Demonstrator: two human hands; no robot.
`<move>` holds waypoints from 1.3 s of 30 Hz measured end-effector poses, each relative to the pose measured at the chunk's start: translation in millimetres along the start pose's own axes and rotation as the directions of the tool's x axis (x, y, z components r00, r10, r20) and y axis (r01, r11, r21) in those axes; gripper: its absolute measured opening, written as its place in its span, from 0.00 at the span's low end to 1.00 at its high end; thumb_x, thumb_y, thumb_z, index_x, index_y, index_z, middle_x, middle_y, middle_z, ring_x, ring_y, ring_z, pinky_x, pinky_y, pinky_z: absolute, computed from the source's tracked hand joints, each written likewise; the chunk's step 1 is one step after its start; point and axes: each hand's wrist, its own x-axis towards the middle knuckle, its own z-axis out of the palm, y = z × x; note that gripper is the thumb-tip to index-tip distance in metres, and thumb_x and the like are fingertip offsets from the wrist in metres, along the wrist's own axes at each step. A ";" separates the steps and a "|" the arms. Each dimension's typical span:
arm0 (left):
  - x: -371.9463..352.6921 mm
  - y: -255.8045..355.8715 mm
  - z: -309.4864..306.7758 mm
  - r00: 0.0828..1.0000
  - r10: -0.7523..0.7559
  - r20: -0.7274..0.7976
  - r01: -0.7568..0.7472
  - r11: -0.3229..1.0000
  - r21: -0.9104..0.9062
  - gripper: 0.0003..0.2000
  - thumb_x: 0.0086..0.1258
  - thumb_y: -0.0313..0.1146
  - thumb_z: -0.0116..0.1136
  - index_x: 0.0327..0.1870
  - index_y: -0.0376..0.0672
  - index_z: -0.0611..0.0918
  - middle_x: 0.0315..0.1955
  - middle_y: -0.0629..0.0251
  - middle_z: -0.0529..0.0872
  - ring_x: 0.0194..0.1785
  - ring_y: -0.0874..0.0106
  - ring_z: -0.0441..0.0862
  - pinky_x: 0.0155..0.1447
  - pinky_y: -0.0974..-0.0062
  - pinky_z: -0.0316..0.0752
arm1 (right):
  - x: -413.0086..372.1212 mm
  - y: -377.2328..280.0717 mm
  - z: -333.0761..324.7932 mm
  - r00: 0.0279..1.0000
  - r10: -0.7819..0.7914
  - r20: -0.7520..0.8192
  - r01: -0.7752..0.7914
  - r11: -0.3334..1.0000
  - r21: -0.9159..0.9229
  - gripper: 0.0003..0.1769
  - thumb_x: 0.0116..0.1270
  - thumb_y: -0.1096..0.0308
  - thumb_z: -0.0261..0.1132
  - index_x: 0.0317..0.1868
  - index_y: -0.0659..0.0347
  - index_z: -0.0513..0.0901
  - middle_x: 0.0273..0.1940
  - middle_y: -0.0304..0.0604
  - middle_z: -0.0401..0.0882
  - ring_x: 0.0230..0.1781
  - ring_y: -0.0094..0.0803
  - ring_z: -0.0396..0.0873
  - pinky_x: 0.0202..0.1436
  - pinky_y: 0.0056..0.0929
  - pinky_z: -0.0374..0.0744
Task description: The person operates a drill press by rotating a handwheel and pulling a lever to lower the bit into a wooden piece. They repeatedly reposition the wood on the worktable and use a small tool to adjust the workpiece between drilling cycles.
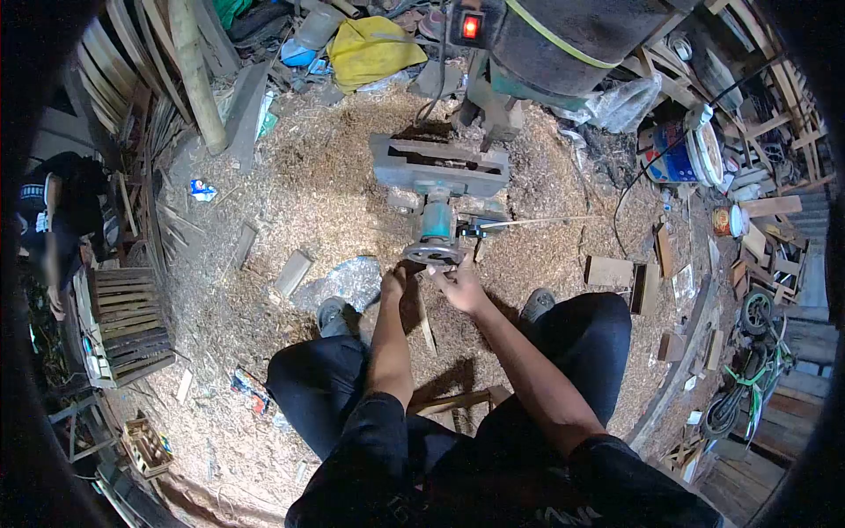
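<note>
A green and grey machine part [437, 218] stands in front of me, with a round metal handwheel [433, 253] at its near end. A long grey metal bed [440, 167] lies crosswise beyond it. My left hand [394, 283] is at the lower left of the handwheel, its fingers partly hidden beside a dark piece. My right hand [459, 286] is just below the wheel's right side, thumb and fingers apart, fingertips near the rim. Whether it touches the rim is hard to tell.
Wood shavings cover the ground. A wood block [293, 273] lies left, more blocks [609, 271] right. A dark drum [572, 44] and a yellow sack [374, 55] are beyond. Slatted crate [132, 321] and another person's arm [55, 255] are at far left; a cable runs at right.
</note>
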 end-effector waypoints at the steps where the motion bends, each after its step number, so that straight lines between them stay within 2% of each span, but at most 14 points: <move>1: 5.2 -8.0 7.1 0.999 0.027 -0.023 -0.027 1.000 0.005 0.22 0.72 0.45 0.47 0.49 0.31 0.80 0.42 0.38 0.83 0.46 0.46 0.81 0.51 0.57 0.77 | 1.3 4.6 -0.8 1.000 -0.022 0.003 0.022 0.999 -0.036 0.33 0.68 0.68 0.66 0.62 0.63 0.52 0.52 0.47 0.72 0.45 0.26 0.76 0.38 0.26 0.79; 3: 43.2 -42.5 50.9 0.964 -0.266 0.007 0.150 0.523 -0.839 0.23 0.71 0.45 0.49 0.49 0.29 0.79 0.44 0.36 0.83 0.46 0.45 0.82 0.51 0.56 0.78 | 6.0 18.8 -3.2 0.997 -0.069 0.017 0.070 0.991 -0.113 0.34 0.68 0.68 0.66 0.62 0.63 0.52 0.53 0.48 0.72 0.46 0.28 0.76 0.39 0.27 0.79; 5: 52.4 -48.9 61.7 0.950 -0.299 0.090 0.113 0.059 -0.992 0.22 0.71 0.44 0.49 0.47 0.28 0.79 0.41 0.38 0.83 0.42 0.47 0.82 0.47 0.57 0.79 | 4.1 11.0 -6.0 1.000 -0.021 0.006 0.022 0.994 -0.110 0.44 0.66 0.51 0.67 0.63 0.74 0.50 0.50 0.58 0.77 0.50 0.46 0.80 0.56 0.38 0.76; 7: 47.8 -54.4 63.6 0.983 -0.180 0.030 0.049 0.101 -0.994 0.20 0.72 0.42 0.48 0.44 0.29 0.79 0.35 0.43 0.85 0.36 0.51 0.83 0.41 0.59 0.80 | 4.9 14.0 -9.8 0.999 -0.043 0.011 0.044 0.977 -0.208 0.45 0.67 0.50 0.66 0.64 0.76 0.49 0.54 0.61 0.75 0.54 0.50 0.78 0.60 0.40 0.74; 8: 46.4 -58.3 64.0 0.992 -0.016 -0.125 -0.075 0.722 -0.688 0.19 0.72 0.43 0.48 0.41 0.31 0.81 0.32 0.45 0.85 0.35 0.51 0.83 0.40 0.60 0.80 | 5.0 16.3 -10.7 1.000 -0.007 0.003 0.007 0.974 -0.226 0.46 0.67 0.50 0.66 0.64 0.76 0.49 0.55 0.62 0.73 0.56 0.50 0.76 0.61 0.40 0.72; 9: 53.3 -74.5 73.3 0.950 0.150 -0.274 -0.168 0.985 -0.043 0.20 0.71 0.44 0.48 0.38 0.32 0.82 0.29 0.46 0.85 0.34 0.52 0.84 0.38 0.60 0.80 | 3.6 18.3 -11.0 0.999 0.033 0.001 -0.032 0.970 -0.243 0.47 0.67 0.49 0.65 0.65 0.77 0.49 0.56 0.63 0.72 0.57 0.51 0.75 0.63 0.40 0.71; 11: 57.9 -74.5 70.3 0.958 0.214 -0.189 -0.175 0.963 0.205 0.22 0.70 0.47 0.49 0.37 0.34 0.84 0.30 0.45 0.86 0.37 0.48 0.84 0.40 0.57 0.80 | 4.6 19.0 -7.1 0.995 0.101 0.005 -0.096 0.958 -0.270 0.48 0.67 0.48 0.65 0.66 0.77 0.48 0.59 0.65 0.69 0.61 0.52 0.72 0.65 0.40 0.69; 15: 86.6 -82.6 74.9 0.999 0.014 -0.046 -0.004 0.977 0.215 0.24 0.69 0.53 0.49 0.39 0.37 0.85 0.37 0.43 0.86 0.44 0.41 0.82 0.48 0.50 0.76 | 5.4 23.2 -3.3 0.996 -0.076 -0.044 0.064 0.972 -0.224 0.35 0.68 0.63 0.67 0.62 0.64 0.52 0.52 0.49 0.73 0.45 0.32 0.76 0.46 0.34 0.79; 22: 19.2 -14.6 -1.7 0.999 -0.033 0.041 0.029 0.997 0.076 0.26 0.71 0.53 0.46 0.47 0.35 0.83 0.47 0.38 0.82 0.53 0.41 0.78 0.58 0.51 0.72 | 2.2 19.0 -5.9 0.996 -0.084 0.017 0.085 0.987 -0.138 0.38 0.68 0.67 0.66 0.67 0.67 0.51 0.46 0.45 0.77 0.33 0.26 0.78 0.36 0.25 0.79; 29: -21.5 28.5 -40.4 0.987 0.120 -0.108 -0.097 0.975 0.198 0.29 0.70 0.57 0.49 0.47 0.34 0.83 0.37 0.39 0.85 0.46 0.46 0.84 0.48 0.57 0.79 | 7.5 40.9 -11.1 0.986 -0.165 0.012 0.165 0.985 -0.054 0.37 0.68 0.65 0.66 0.66 0.67 0.52 0.56 0.50 0.72 0.47 0.31 0.79 0.44 0.26 0.82; 30: -13.9 20.6 -38.0 0.996 -0.075 0.046 0.078 0.994 -0.074 0.29 0.70 0.57 0.49 0.45 0.33 0.83 0.33 0.42 0.86 0.38 0.53 0.87 0.37 0.59 0.80 | 0.2 14.6 -12.5 1.000 -0.008 0.013 0.007 0.998 0.058 0.37 0.68 0.64 0.66 0.66 0.67 0.53 0.56 0.53 0.73 0.57 0.36 0.75 0.51 0.32 0.80; 33: -49.0 70.0 -61.1 0.983 -0.163 0.081 0.165 0.986 -0.025 0.29 0.71 0.57 0.48 0.42 0.33 0.84 0.29 0.46 0.86 0.31 0.59 0.87 0.29 0.62 0.78 | -3.9 1.3 -16.5 0.977 -0.199 -0.072 0.176 0.954 -0.243 0.34 0.68 0.61 0.65 0.63 0.68 0.54 0.54 0.58 0.74 0.52 0.46 0.78 0.58 0.43 0.74; 37: -54.1 73.4 -79.0 0.978 0.202 -0.045 -0.174 0.920 0.351 0.30 0.71 0.56 0.45 0.37 0.32 0.84 0.28 0.47 0.86 0.27 0.58 0.85 0.34 0.60 0.79 | -8.4 -2.1 -30.7 0.999 -0.013 -0.043 -0.002 0.945 -0.326 0.37 0.67 0.54 0.64 0.63 0.69 0.56 0.50 0.65 0.78 0.51 0.59 0.79 0.57 0.47 0.75; 39: -76.3 84.2 -95.2 0.997 -0.005 0.073 0.001 0.998 0.057 0.29 0.70 0.55 0.46 0.30 0.32 0.84 0.23 0.49 0.85 0.29 0.56 0.85 0.42 0.60 0.79 | -3.8 16.4 -26.2 0.993 -0.100 -0.062 0.075 0.946 -0.315 0.37 0.65 0.54 0.65 0.63 0.68 0.57 0.49 0.67 0.78 0.52 0.59 0.79 0.56 0.47 0.76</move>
